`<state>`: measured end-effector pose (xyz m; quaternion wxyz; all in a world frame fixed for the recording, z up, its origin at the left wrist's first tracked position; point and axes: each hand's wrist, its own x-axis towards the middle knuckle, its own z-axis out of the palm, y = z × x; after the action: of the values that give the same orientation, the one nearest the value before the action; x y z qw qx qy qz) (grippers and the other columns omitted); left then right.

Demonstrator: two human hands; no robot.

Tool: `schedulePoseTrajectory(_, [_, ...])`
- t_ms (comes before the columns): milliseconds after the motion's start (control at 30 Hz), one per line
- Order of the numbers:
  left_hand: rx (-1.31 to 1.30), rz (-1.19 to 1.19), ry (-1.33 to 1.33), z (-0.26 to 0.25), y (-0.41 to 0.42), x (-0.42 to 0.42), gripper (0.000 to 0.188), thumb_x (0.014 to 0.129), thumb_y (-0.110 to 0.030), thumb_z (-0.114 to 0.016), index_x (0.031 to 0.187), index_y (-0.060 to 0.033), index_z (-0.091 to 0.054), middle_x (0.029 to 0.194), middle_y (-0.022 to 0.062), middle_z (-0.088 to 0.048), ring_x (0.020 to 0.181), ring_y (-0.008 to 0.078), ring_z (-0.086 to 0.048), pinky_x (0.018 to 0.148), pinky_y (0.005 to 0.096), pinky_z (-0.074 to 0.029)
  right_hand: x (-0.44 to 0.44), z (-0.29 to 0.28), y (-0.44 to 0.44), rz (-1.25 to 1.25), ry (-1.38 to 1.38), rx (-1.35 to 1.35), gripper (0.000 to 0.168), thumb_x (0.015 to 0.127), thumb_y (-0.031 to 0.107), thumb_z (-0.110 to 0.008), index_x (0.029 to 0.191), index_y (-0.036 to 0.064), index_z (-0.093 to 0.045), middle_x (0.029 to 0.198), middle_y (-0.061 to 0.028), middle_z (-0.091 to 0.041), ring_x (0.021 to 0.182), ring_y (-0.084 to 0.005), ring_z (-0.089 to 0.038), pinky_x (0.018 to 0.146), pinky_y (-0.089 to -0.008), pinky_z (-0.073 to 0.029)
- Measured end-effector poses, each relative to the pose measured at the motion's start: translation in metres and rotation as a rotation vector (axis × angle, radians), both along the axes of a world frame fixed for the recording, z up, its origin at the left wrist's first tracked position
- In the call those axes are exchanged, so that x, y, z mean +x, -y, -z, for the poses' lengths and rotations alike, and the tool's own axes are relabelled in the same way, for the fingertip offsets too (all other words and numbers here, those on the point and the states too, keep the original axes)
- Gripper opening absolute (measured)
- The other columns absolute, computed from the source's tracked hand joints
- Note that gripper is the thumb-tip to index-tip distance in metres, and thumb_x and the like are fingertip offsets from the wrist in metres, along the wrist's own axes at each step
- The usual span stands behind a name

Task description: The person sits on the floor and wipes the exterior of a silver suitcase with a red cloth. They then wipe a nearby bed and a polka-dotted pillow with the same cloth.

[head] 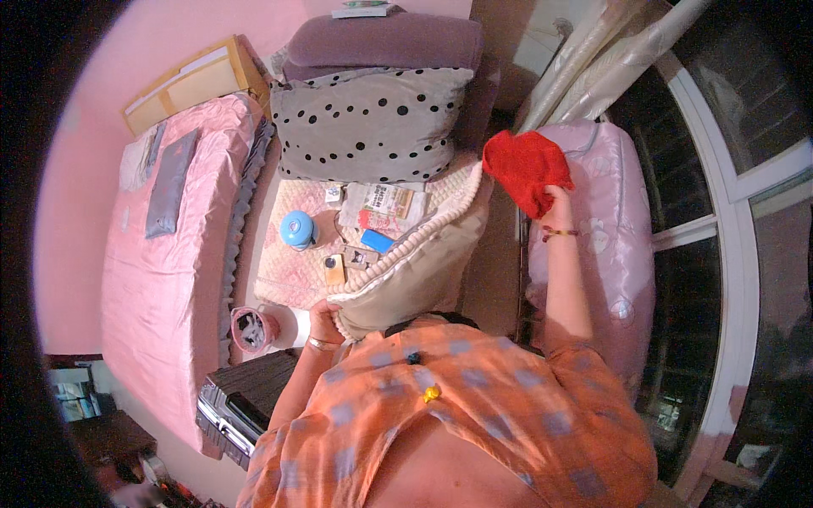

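A bunched red cloth (528,168) hangs from my right hand (557,202), held out over the gap beside the bed with the shiny lilac cover. My left hand (325,322) grips the front corner of a quilted cream-and-pink mat (286,273), whose edge on the right is turned up. On the mat lie a round light-blue container (298,228), a phone (334,270), a case with a cartoon figure (360,256) and a blue oblong object (378,240). Printed packets (387,202) and a small white box (333,192) lie behind them.
A dotted grey cushion (368,130) leans against the purple sofa back (387,39). To the left stand a pink-covered bed (171,286), a pink waste bin (255,329) and a dark suitcase (251,394). Windows (730,222) line the right side beyond the lilac-covered bed (603,273).
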<state>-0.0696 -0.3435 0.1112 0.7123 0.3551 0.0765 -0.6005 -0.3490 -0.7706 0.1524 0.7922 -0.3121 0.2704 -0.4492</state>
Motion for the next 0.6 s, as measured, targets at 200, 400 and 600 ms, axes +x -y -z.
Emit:
schedulePoseTrajectory(200, [-0.051,-0.076,-0.006,-0.008,0.015,-0.012,0.049,0.073,-0.018,-0.05,0.116,0.005,-0.055,0.111,0.0182,-0.063,0.101,0.0302,-0.061,0.094,0.0411,-0.046,0.036,-0.048,-0.032,-0.219,0.455,0.117,0.039,0.089,0.035,-0.051,0.122,0.014,-0.053,0.122,-0.0064,-0.058,0.102,-0.0252,-0.06,0.08,-0.0387,-0.052])
schedulePoseTrajectory(400, [-0.171,0.07,-0.017,-0.001,0.024,-0.007,0.038,0.078,-0.021,-0.052,0.103,0.0055,-0.061,0.103,0.0178,-0.065,0.095,0.0289,-0.063,0.09,0.0402,-0.047,0.072,-0.002,-0.013,-0.44,0.4,0.247,0.043,0.088,0.047,-0.047,0.123,0.023,-0.051,0.114,-0.0007,-0.061,0.093,-0.0181,-0.061,0.065,-0.0333,-0.053])
schedulePoseTrajectory(600, [-0.109,0.182,0.004,0.017,0.013,0.002,0.041,0.077,-0.027,-0.054,0.1,0.0054,-0.062,0.102,0.0177,-0.065,0.093,0.0291,-0.062,0.088,0.0414,-0.047,0.123,-0.015,-0.017,-0.471,0.605,0.237,0.035,0.092,0.04,-0.042,0.12,0.02,-0.05,0.104,0.0006,-0.061,0.077,-0.0178,-0.062,0.052,-0.0293,-0.051])
